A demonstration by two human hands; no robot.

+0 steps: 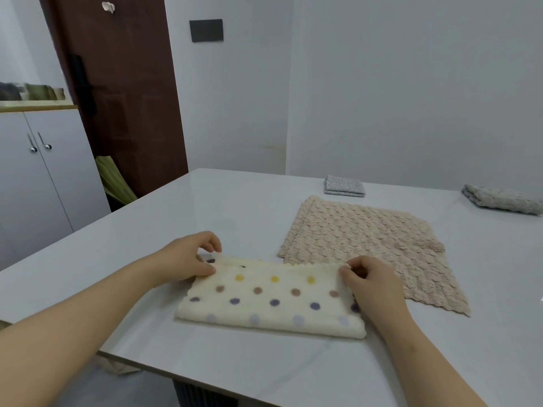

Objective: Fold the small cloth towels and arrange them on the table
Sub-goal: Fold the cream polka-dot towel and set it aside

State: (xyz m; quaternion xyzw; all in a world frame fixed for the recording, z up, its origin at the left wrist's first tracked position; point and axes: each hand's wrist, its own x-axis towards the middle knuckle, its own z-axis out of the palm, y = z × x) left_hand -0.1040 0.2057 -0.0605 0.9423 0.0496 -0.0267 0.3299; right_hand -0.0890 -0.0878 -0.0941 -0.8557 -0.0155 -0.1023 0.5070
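Cream polka-dot towel (273, 301) lies folded in half near the front edge of the white table (223, 207), fold toward the person. Left hand (191, 257) pinches its far left corner between thumb and curled fingers; right hand (373, 284) pinches its far right corner likewise. Beige textured towel (367, 239) lies spread flat just behind and right of the polka-dot towel, one edge touching it. Folded grey towel (343, 185) sits well behind it. Second folded towel (502, 199) sits far behind-right.
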